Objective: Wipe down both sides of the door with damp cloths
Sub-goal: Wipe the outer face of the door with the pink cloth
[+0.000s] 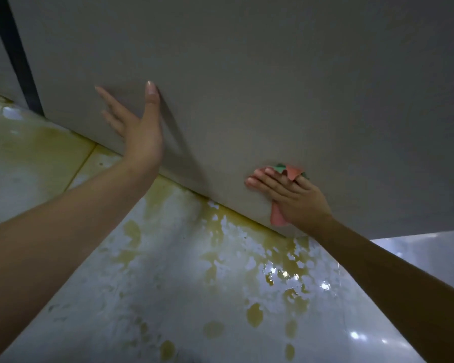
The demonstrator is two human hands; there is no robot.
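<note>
Head view
Door orientation: the door [260,74] fills the upper frame as a flat panel; its bottom edge runs diagonally from upper left down to lower right, just above the floor [168,271]. Which way its long axis runs cannot be told; the top is out of frame.
Door look: plain matte grey-beige face, no handle or hinge showing. A dark vertical strip [13,53] stands at its left edge.
Cloth position: cloth [286,179] lies flat against the door's lower part, near the bottom edge, right of centre.
Cloth look: pink, with a green patch showing at the top; one corner pokes out below the palm.
Left hand [139,127]: wide open, fingers straight and spread, fingertips against the door face, holding nothing.
Right hand [296,197]: fingers extended and pressing the cloth to the door, a fold of cloth peeking up between the fingers.
Floor: pale glossy tiles, wet, with yellow-brown stains and puddles along the door's bottom edge.
</note>
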